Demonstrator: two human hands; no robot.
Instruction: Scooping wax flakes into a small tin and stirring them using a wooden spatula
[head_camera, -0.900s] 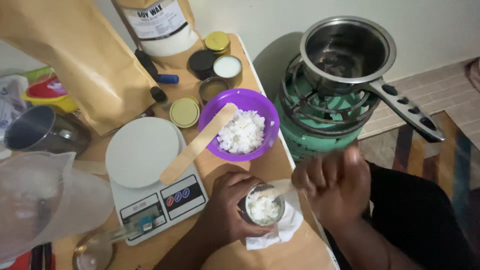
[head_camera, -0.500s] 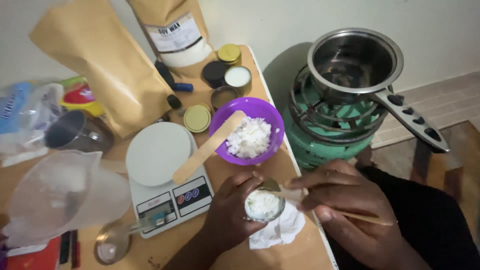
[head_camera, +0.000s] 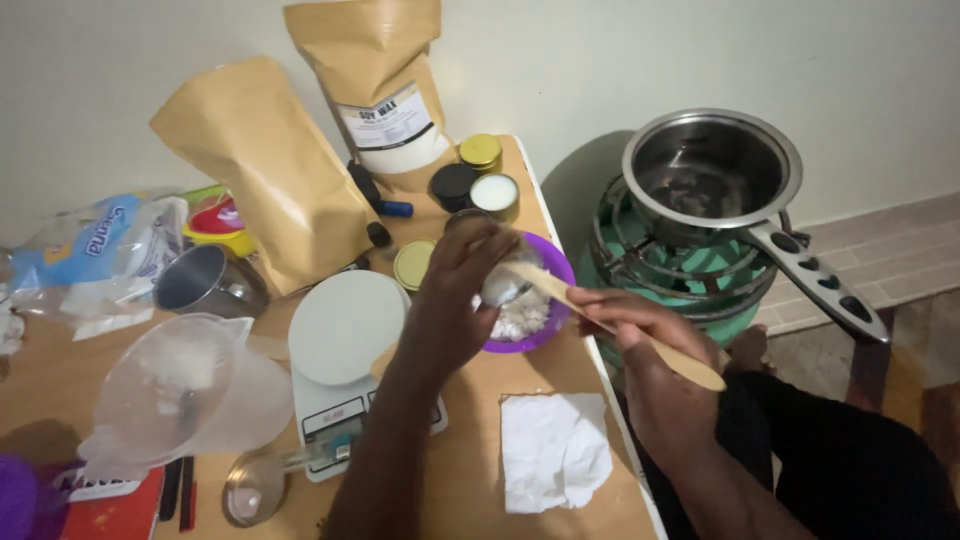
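**Hands over a purple bowl at a cluttered worktable**

Head view. Pale wall closes the background; in front of it stands a brown-topped table (head_camera: 480, 500) crowded with supplies. The left hand (head_camera: 455, 300) reaches across the table and closes around a small metal tin (head_camera: 500, 285), holding it tilted over the purple bowl (head_camera: 555, 262); white flakes show in the bowl beneath the tin. The right hand (head_camera: 625, 320) grips a flat wooden stick (head_camera: 640, 345) between thumb and fingers, one end of the stick lying at the tin's mouth, the other end pointing back toward the person's body. A white paper napkin (head_camera: 555, 450) lies flat on the table near the front edge, close to both forearms. Just left of the bowl sits a white digital kitchen scale (head_camera: 340, 325), partly covered by the left forearm. Behind the bowl are small round tins, one with a gold lid (head_camera: 480, 150), one filled with white (head_camera: 494, 192) and one with a black lid (head_camera: 452, 182). Two brown paper pouches stand at the back: a plain one (head_camera: 265, 170) and one with a white label (head_camera: 385, 95). A clear plastic jug (head_camera: 175, 395) and a metal cup (head_camera: 200, 280) occupy the left side. Right of the table, a steel saucepan (head_camera: 710, 170) rests on a green gas burner (head_camera: 680, 270).
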